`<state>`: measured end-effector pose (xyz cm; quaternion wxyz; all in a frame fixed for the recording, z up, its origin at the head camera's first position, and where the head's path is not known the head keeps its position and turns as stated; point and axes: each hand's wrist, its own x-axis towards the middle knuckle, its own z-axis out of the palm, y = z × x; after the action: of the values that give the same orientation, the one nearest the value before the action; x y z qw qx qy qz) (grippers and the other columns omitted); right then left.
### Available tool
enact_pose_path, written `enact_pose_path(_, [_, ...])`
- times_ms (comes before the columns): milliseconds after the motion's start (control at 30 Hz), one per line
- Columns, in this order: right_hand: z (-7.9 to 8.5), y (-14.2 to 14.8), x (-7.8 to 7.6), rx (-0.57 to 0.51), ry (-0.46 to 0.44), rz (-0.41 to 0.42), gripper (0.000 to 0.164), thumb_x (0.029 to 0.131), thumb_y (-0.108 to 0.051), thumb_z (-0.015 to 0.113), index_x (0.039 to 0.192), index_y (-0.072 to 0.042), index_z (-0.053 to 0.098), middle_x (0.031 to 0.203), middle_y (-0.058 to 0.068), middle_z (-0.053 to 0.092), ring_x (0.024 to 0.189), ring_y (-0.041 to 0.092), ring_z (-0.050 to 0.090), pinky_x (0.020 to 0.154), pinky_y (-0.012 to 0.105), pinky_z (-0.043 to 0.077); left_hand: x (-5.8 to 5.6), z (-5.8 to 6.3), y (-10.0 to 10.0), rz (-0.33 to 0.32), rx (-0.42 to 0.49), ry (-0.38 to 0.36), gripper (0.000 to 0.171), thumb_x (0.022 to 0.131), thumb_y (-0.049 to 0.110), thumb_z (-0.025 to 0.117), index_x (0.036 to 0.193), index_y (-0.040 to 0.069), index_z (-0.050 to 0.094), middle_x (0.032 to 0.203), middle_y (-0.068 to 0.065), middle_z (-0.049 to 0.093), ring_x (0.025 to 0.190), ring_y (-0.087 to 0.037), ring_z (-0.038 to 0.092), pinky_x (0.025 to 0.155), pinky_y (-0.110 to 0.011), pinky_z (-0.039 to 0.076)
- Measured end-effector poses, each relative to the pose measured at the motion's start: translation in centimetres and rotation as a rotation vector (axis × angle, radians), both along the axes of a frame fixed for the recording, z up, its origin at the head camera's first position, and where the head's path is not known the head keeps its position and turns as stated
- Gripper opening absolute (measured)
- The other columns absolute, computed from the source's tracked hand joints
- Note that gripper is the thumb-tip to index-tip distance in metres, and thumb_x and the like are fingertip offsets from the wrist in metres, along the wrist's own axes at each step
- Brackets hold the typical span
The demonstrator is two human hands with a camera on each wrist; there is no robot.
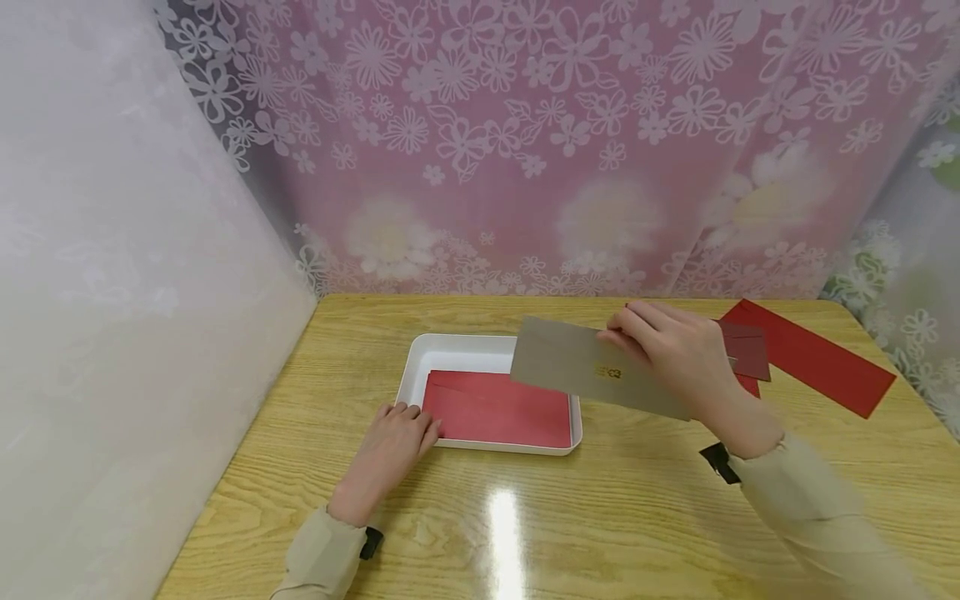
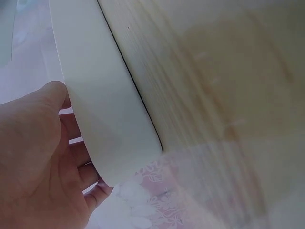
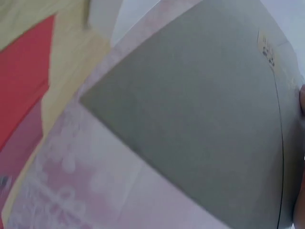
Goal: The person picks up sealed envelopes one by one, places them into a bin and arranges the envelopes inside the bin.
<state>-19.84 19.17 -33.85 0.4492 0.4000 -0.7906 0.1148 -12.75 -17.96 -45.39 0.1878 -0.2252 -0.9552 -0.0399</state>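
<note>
The left hand point(image 1: 396, 442) is at the near left corner of the white tray point(image 1: 465, 354). It holds the tray's side, with the thumb on one face of the wall and the other fingers bent round to the far face. The left arm comes up from the bottom, leaning a bit to the right, and its wrist is low, close to the worktop point(image 1: 420, 533). A black strap point(image 1: 371, 543) pokes out by the cuff.

The right hand point(image 1: 678, 350) pinches a grey envelope point(image 1: 558, 354) near its top edge. The thumb points left across the front, and the bent fingers go over the top to the back. The right arm reaches in from the bottom right corner and slants up to the left, with the back of the hand showing. The grey envelope tilts, its left end higher than its right. It hides the tray's back right corner from the head view, and a gold mark point(image 1: 608, 372) shows on it.

A red envelope point(image 1: 498, 412) lies flat in the tray. Past the right hand, a dark red envelope point(image 1: 747, 350) lies partly over a long bright red envelope point(image 1: 821, 362).
</note>
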Motion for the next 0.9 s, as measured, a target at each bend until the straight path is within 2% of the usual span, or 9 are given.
enact_pose_path(200, [-1.3, -3.6, -1.3, -0.038, -0.078, 0.011, 0.037, 0.104, -0.041, 0.053, 0.091, -0.009, 0.064, 0.079, 0.001, 0.066, 0.056, 0.015, 0.057, 0.043, 0.029, 0.037, 0.0, 0.0, -0.1, -0.005, -0.001, -0.004, 0.035, 0.097, 0.021, 0.068, 0.066, 0.014, 0.053, 0.062, 0.002, 0.044, 0.063, -0.019, 0.041, 0.070, -0.033, 0.039])
enact_pose_path(267, [-1.9, -4.7, -1.7, -0.051, -0.111, 0.010, 0.034, 0.103, -0.040, 0.056, 0.092, -0.009, 0.064, 0.079, 0.001, 0.067, 0.056, 0.014, 0.058, 0.042, 0.029, 0.037, 0.1, 0.0, -0.1, -0.010, 0.000, -0.002, 0.035, 0.097, 0.021, 0.068, 0.066, 0.014, 0.054, 0.062, 0.002, 0.044, 0.062, -0.019, 0.041, 0.070, -0.033, 0.038])
enact_pose_path(433, [-3.3, -7.1, -2.6, -0.087, -0.169, 0.000, 0.018, 0.098, -0.025, 0.068, 0.094, -0.008, 0.064, 0.077, 0.003, 0.065, 0.054, 0.015, 0.056, 0.041, 0.027, 0.035, 0.1, -0.2, -0.2, -0.016, -0.005, 0.007, 0.034, 0.097, 0.021, 0.069, 0.067, 0.014, 0.054, 0.063, 0.002, 0.044, 0.062, -0.019, 0.041, 0.069, -0.033, 0.038])
enact_pose_path(567, [-4.5, -8.7, -3.2, -0.097, -0.182, -0.003, 0.009, 0.097, -0.013, 0.064, 0.096, -0.005, 0.062, 0.074, 0.004, 0.059, 0.053, 0.015, 0.051, 0.041, 0.026, 0.034, 0.0, -0.2, -0.3, -0.022, -0.008, 0.021, 0.034, 0.096, 0.020, 0.069, 0.067, 0.013, 0.054, 0.063, 0.000, 0.045, 0.063, -0.020, 0.043, 0.069, -0.034, 0.039])
enact_pose_path(733, [-6.0, -10.1, -3.6, -0.053, -0.202, -0.023, 0.008, 0.097, -0.011, 0.065, 0.099, -0.005, 0.062, 0.079, 0.004, 0.060, 0.057, 0.015, 0.053, 0.042, 0.026, 0.035, 0.0, -0.4, -0.4, -0.027, -0.009, 0.033, 0.035, 0.096, 0.020, 0.070, 0.066, 0.013, 0.053, 0.063, 0.001, 0.044, 0.063, -0.020, 0.043, 0.069, -0.034, 0.039])
enact_pose_path(900, [-7.7, -10.7, -3.5, 0.045, -0.305, -0.013, 0.013, 0.096, -0.016, 0.070, 0.102, -0.008, 0.062, 0.089, 0.002, 0.064, 0.068, 0.014, 0.060, 0.047, 0.026, 0.041, -0.1, -0.6, -0.6, -0.043, -0.003, 0.070, 0.036, 0.095, 0.020, 0.070, 0.065, 0.014, 0.051, 0.062, 0.002, 0.042, 0.061, -0.019, 0.042, 0.068, -0.033, 0.038])
